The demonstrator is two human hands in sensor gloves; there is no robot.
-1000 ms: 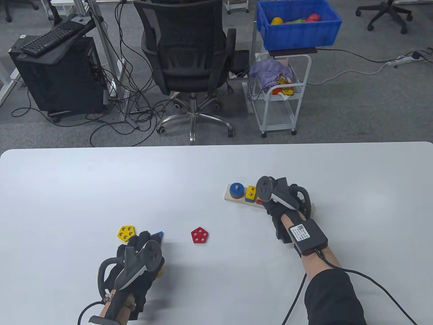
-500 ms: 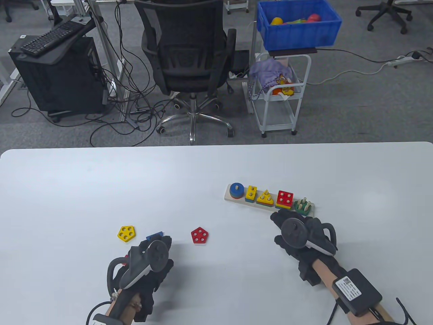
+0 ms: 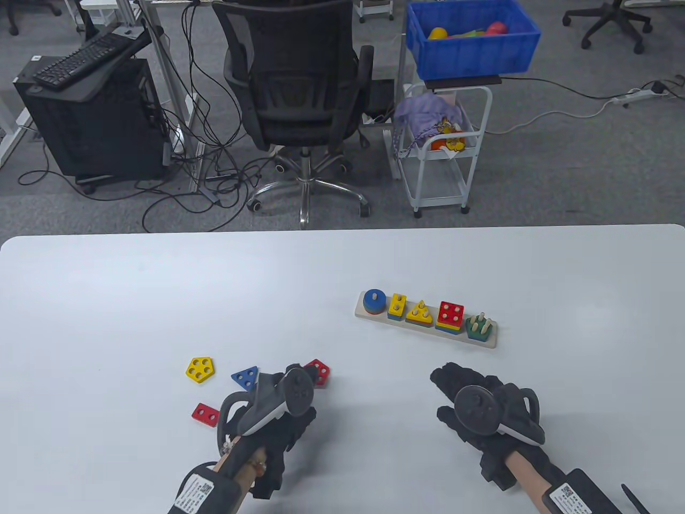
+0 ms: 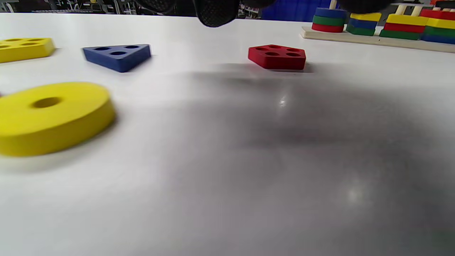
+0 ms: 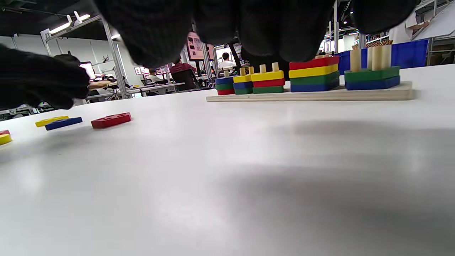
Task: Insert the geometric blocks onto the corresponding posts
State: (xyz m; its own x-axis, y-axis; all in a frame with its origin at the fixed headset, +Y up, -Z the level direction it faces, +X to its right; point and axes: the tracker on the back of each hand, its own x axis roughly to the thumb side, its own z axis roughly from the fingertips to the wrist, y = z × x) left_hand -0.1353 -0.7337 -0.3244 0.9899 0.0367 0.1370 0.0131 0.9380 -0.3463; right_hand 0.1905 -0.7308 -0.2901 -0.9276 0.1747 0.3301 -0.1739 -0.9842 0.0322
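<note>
Peg board long axis runs left–right; yellow ring appears only in left wrist view; left hand grip unclear, right hand relaxed, empty.

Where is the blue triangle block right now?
In the table view the blue triangle block lies flat on the table's near left part, between the yellow pentagon block and the left hand, apart from both.

Two gloved hands hover low over a table. The left hand reaches forward, empty; the right hand has relaxed, spread fingers, also empty.
</note>
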